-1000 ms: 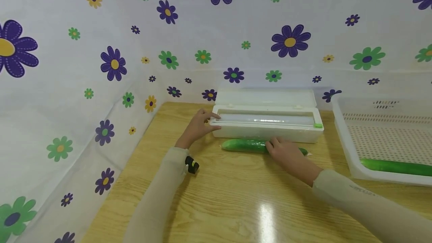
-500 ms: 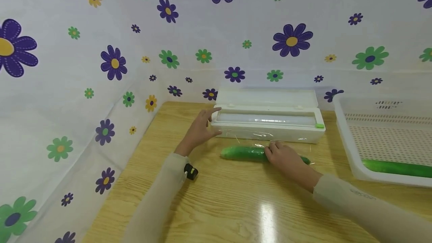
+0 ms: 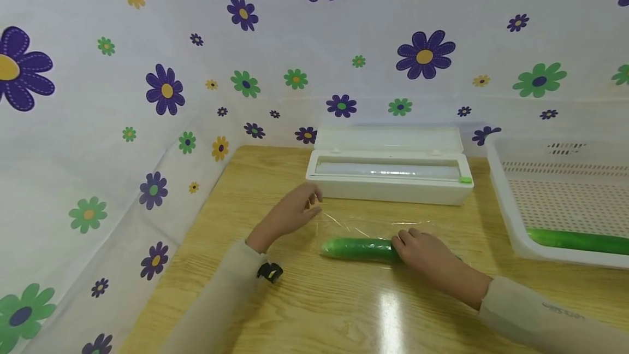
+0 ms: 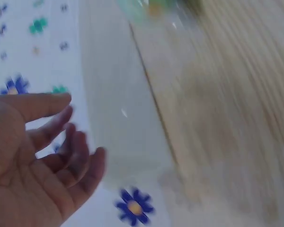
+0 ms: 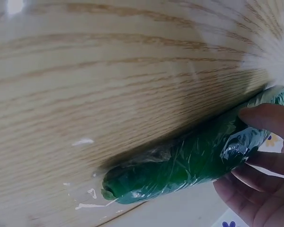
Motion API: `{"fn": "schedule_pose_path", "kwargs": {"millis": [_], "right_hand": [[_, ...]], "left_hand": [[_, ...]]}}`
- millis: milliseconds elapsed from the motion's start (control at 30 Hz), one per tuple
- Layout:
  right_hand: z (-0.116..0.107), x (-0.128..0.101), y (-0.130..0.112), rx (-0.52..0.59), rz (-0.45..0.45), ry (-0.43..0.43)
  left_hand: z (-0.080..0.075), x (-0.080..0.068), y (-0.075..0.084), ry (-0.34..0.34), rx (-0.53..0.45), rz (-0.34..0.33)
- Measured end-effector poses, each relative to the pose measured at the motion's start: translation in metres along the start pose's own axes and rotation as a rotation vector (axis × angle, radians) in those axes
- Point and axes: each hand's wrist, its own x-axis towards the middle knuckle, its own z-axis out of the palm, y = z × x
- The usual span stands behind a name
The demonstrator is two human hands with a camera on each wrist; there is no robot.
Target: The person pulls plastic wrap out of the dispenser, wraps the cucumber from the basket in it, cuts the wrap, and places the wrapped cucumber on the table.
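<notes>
A cucumber [image 3: 358,248] in clear plastic wrap lies on the table; the right wrist view shows the wrap on the cucumber [image 5: 180,163] creased and shiny. My right hand [image 3: 427,258] grips it near its right end, thumb on one side and fingers on the other. A loose sheet of cling film [image 3: 363,227] spreads behind the cucumber. Beside the film's left edge is my left hand [image 3: 290,214], fingers loosely bent, and the left wrist view shows nothing in that hand [image 4: 42,156]. Behind both hands stands a white cling film dispenser [image 3: 393,191], lid raised, with a film roll [image 3: 388,170] inside.
A white perforated basket [image 3: 506,201] stands at the right with another cucumber [image 3: 580,241] in it. The wooden table [image 3: 314,310] meets a flower-patterned sheet [image 3: 275,53] at the back and left. A small green piece [image 3: 464,180] sits on the dispenser's right end.
The wrapped cucumber has moved toward me, away from the dispenser, in my right hand's grip. Cling film now shows behind it. My left hand has left the dispenser's left end and come nearer.
</notes>
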Motion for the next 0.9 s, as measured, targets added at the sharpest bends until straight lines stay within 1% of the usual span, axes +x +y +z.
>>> {"fn": "schedule_pose_path", "kwargs": {"millis": [33, 133, 167, 200, 233, 300, 400, 467, 567, 633, 667, 733, 833, 900], "right_hand": [[0.0, 0.0, 0.0, 0.002, 0.001, 0.003], [0.0, -0.001, 0.0, 0.005, 0.001, -0.01], [-0.001, 0.0, 0.001, 0.01, 0.002, -0.016], [-0.001, 0.0, 0.001, 0.017, 0.002, -0.025], [-0.002, 0.0, 0.001, 0.027, 0.004, -0.038], [-0.004, 0.001, 0.002, 0.058, 0.016, -0.075], [-0.005, 0.0, 0.004, 0.122, 0.047, -0.121], [-0.004, -0.002, 0.005, 0.169, 0.078, -0.139], [-0.002, -0.006, 0.008, 0.219, 0.108, -0.141], [-0.001, -0.008, 0.009, 0.243, 0.124, -0.135], [-0.001, -0.009, 0.01, 0.251, 0.124, -0.126], [0.0, -0.011, 0.012, 0.256, 0.123, -0.102], [0.001, -0.013, 0.014, 0.258, 0.126, -0.068], [0.002, -0.015, 0.016, 0.259, 0.131, -0.069]], "left_hand": [[0.003, -0.003, 0.01, -0.056, 0.034, 0.019], [0.016, -0.008, 0.036, -0.211, 0.156, 0.104], [0.021, -0.009, 0.043, -0.25, 0.197, 0.126], [0.026, -0.009, 0.048, -0.275, 0.248, 0.142], [0.031, -0.01, 0.052, -0.289, 0.303, 0.161], [0.039, -0.011, 0.056, -0.29, 0.4, 0.189], [0.046, -0.011, 0.057, -0.268, 0.477, 0.214], [0.048, -0.011, 0.057, -0.245, 0.499, 0.237], [0.05, -0.01, 0.056, -0.216, 0.524, 0.271], [0.05, -0.008, 0.056, -0.216, 0.524, 0.274], [0.049, -0.007, 0.055, -0.225, 0.52, 0.268], [0.048, -0.005, 0.054, -0.263, 0.494, 0.238], [0.046, 0.0, 0.051, -0.316, 0.44, 0.198], [0.045, 0.004, 0.048, -0.34, 0.395, 0.18]]}}
